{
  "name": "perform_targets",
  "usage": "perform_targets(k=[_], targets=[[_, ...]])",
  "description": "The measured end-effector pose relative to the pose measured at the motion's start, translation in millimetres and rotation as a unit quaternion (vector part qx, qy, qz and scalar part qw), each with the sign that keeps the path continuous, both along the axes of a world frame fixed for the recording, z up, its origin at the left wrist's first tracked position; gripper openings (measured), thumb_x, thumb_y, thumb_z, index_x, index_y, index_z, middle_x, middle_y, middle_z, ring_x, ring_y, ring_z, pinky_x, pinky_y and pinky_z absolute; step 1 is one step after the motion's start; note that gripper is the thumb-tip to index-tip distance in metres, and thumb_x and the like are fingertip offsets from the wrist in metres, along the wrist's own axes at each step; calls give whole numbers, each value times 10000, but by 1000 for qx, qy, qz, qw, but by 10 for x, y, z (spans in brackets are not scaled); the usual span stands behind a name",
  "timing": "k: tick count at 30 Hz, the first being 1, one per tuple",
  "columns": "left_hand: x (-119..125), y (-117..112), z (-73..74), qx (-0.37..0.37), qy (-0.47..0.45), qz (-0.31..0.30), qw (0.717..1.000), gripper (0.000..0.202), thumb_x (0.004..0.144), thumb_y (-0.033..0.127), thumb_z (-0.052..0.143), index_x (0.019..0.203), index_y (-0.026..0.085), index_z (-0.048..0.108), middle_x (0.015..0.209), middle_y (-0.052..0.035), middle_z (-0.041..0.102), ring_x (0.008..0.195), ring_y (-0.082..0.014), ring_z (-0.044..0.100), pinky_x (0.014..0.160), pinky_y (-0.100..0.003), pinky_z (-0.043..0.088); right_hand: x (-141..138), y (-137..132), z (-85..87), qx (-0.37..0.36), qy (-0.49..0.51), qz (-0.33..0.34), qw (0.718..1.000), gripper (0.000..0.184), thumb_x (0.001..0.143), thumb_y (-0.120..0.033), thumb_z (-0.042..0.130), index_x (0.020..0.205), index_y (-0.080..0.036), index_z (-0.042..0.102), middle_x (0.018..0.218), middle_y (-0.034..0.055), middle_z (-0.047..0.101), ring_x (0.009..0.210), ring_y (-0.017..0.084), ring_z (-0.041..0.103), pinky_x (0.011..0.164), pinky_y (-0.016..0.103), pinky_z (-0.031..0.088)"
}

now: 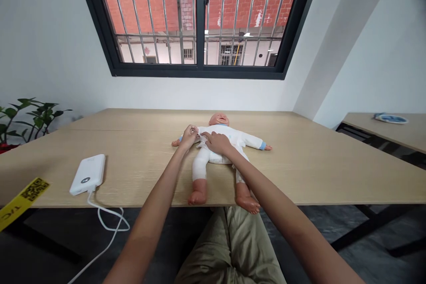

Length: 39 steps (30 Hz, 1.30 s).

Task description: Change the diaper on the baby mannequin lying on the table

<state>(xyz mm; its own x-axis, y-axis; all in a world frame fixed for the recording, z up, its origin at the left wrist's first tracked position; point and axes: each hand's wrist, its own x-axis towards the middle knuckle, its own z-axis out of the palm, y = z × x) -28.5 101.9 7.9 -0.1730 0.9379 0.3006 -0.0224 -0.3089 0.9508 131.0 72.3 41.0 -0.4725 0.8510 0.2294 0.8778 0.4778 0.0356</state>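
A baby doll (218, 120) in a white one-piece suit (244, 139) lies on its back on the wooden table (140, 159), head toward the window and bare feet at the near edge. My left hand (189, 135) pinches the white cloth at the doll's chest, on the left side. My right hand (217, 141) rests on the doll's belly, fingers curled onto the fabric beside the left hand. The doll's arms stretch out to both sides, with blue cuffs at the wrists.
A white power bank (88, 174) lies at the left of the table, its cable (108, 222) hanging over the near edge. A yellow tag (23, 197) sits at the left edge. A potted plant (29, 120) stands far left. A second table (389, 128) with a plate (390, 118) stands at right.
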Motion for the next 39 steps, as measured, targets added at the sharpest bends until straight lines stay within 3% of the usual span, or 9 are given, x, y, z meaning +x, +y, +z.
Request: perform_targets(k=[13, 21, 29, 39], targets=[[-32, 94, -91, -10, 22, 58, 998, 108, 866, 208, 545, 820, 206, 448, 838, 6, 547, 730, -119, 591, 621, -238, 543, -149, 24, 34, -3, -56, -4, 998, 396, 959, -307, 355, 1294, -265, 562, 1113, 146, 644, 949, 330, 648, 730, 380, 450], [-66, 83, -92, 9, 56, 69, 996, 102, 885, 216, 501, 822, 213, 420, 781, 24, 507, 608, -116, 551, 535, -249, 518, -85, 6, -42, 32, -51, 10, 998, 459, 970, -303, 363, 1414, -357, 462, 1130, 132, 623, 953, 309, 645, 733, 371, 451], [-42, 61, -114, 56, 72, 59, 994, 105, 861, 256, 546, 825, 200, 465, 865, 1, 505, 715, -112, 538, 500, -171, 476, -91, -9, 11, 10, -71, 21, 997, 425, 976, -308, 342, 1357, -315, 531, 1146, 133, 618, 979, 311, 638, 738, 375, 461], [37, 65, -137, 32, 23, 62, 997, 137, 831, 243, 590, 794, 202, 465, 755, 29, 505, 563, -87, 515, 476, -190, 467, -111, 9, 55, 10, -59, 39, 997, 350, 944, -254, 371, 1178, -197, 626, 1090, 118, 668, 974, 289, 643, 712, 341, 450]])
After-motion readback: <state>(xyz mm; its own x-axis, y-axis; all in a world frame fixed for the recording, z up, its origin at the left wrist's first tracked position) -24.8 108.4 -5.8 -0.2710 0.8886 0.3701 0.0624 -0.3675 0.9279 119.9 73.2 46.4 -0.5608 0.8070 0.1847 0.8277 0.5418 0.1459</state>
